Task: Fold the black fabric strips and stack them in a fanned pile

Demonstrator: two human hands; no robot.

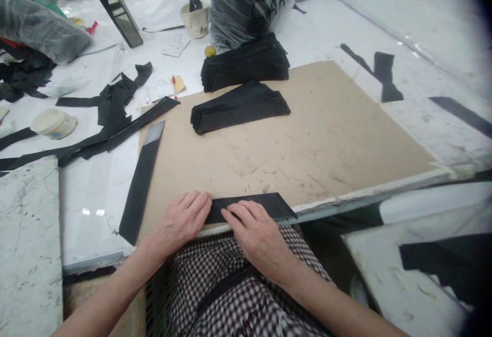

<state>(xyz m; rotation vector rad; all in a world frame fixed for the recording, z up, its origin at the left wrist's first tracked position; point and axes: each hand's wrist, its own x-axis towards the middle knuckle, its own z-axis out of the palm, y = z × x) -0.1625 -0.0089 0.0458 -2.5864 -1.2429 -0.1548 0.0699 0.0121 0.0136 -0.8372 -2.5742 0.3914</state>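
A flat black fabric strip (271, 204) with a slanted right end lies along the front edge of the tan board (307, 142). Its left end is under the fingers of my left hand (186, 216), which are bent and pressed together. My right hand (255, 229) grips the strip near its middle from the front edge, its fingers curled on top. Both palms hide part of the near edge. Farther back on the board rests a fanned stack of black pieces (242, 108), with a second black stack (246, 65) behind it.
Left on the board lies a black strip with a grey end (142, 183). Black scraps (115, 101) and a round white tub (54, 123) are beyond it. A leaning phone (121, 19), a small bucket (196, 21) and a plastic-wrapped bundle (249, 6) stand at the back.
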